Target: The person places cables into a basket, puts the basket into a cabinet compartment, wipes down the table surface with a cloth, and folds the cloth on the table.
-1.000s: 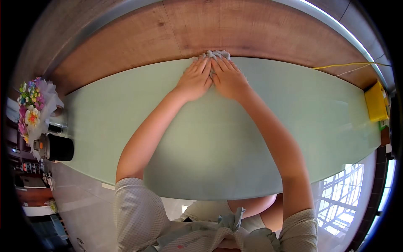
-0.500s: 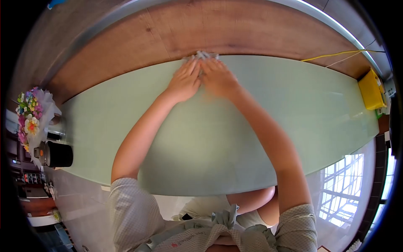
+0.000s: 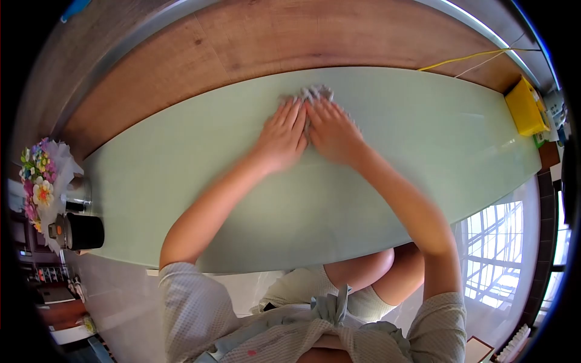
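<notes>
A grey, fluffy cloth (image 3: 318, 92) lies on the pale green tabletop (image 3: 302, 212), a little in front of the wooden panel. My left hand (image 3: 282, 136) presses flat on the cloth's left part, fingers stretched forward. Beside it, my right hand (image 3: 333, 132) lies flat on the cloth too, the fingertips of both hands close together. Most of the cloth is hidden under my palms; its far edge and a strip at the right show.
Colourful wrapped flowers (image 3: 43, 190), a glass container (image 3: 78, 195) and a black pot (image 3: 85, 232) stand at the table's left end. A yellow basket (image 3: 526, 107) is at the right end. A yellow cord (image 3: 457, 59) runs along the wooden panel (image 3: 272, 39).
Both hands and the cloth have moved back from the wooden panel toward my body. The view has turned slightly.
</notes>
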A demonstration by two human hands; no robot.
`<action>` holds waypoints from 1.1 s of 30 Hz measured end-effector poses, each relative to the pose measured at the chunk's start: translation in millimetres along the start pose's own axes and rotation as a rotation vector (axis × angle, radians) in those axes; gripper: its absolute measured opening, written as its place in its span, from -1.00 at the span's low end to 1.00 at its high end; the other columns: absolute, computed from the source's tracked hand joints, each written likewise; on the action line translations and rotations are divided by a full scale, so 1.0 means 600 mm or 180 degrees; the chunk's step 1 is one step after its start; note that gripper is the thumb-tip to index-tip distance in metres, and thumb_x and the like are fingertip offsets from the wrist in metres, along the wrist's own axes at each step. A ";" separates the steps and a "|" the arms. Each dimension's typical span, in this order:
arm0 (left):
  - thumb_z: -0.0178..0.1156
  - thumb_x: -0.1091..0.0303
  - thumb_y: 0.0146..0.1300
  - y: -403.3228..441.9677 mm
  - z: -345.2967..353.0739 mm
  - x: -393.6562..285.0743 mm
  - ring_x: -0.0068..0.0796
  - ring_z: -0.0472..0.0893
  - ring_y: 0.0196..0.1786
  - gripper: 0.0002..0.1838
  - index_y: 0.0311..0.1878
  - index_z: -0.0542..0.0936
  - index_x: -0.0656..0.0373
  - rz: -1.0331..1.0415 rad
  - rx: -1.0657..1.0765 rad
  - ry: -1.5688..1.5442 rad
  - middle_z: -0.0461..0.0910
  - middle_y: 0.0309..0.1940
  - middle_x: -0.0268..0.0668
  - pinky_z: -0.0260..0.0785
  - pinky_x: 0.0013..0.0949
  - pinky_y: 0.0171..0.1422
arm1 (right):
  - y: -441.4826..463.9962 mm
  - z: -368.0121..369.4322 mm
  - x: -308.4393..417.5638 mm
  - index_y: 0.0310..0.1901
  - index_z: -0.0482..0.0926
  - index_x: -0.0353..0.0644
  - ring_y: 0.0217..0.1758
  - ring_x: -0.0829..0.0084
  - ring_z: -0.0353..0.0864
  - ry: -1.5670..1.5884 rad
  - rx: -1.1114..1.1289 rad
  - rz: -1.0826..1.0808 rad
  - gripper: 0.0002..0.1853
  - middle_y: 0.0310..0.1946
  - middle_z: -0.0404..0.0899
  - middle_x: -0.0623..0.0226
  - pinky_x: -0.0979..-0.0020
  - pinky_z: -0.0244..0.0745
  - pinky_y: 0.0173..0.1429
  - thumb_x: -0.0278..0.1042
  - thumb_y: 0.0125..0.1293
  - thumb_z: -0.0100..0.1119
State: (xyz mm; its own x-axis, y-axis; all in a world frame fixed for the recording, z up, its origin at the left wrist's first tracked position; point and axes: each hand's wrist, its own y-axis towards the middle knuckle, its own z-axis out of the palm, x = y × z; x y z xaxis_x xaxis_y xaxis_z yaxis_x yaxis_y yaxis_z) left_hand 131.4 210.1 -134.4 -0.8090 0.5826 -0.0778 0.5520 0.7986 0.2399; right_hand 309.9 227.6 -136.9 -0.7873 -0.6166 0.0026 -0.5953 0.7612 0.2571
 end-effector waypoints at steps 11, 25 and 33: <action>-0.07 0.34 0.26 -0.109 -0.047 -0.060 0.05 -0.03 0.48 -0.33 0.34 0.04 0.57 -0.0243 0.0121 -0.0142 0.00 0.39 0.18 -0.22 -0.07 0.55 | -0.060 -0.035 0.073 0.32 0.16 -0.40 0.45 0.07 0.08 0.0715 -0.0120 -0.0448 -0.39 0.35 0.18 -0.01 0.12 -0.06 0.49 -0.15 0.34 -0.15; -0.28 0.14 0.39 0.155 0.049 0.021 -0.16 0.02 0.49 -0.41 0.43 0.10 0.17 -0.0502 0.0081 0.0487 0.06 0.45 -0.20 -0.24 -0.16 0.55 | 0.074 0.041 -0.128 0.36 0.21 -0.08 0.49 0.24 0.04 0.0046 -0.0146 0.0737 -0.46 0.41 0.13 0.27 0.17 -0.06 0.50 -0.10 0.39 -0.30; -0.26 0.16 0.40 0.148 0.049 -0.037 -0.16 0.03 0.49 -0.41 0.41 0.09 0.29 -0.0228 -0.0010 -0.0105 0.03 0.45 -0.09 -0.19 -0.17 0.55 | 0.022 0.027 -0.143 0.35 0.23 -0.15 0.47 0.19 0.09 0.0079 -0.0256 0.0780 -0.45 0.39 0.17 0.21 0.16 -0.03 0.49 -0.11 0.39 -0.28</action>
State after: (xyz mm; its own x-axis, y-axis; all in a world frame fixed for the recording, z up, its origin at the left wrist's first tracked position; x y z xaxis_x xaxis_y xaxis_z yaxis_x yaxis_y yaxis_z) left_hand 204.5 272.9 -139.9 -0.8394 0.5286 -0.1267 0.4922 0.8380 0.2355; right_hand 366.9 293.5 -149.5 -0.9017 -0.4211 0.0977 -0.3717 0.8707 0.3220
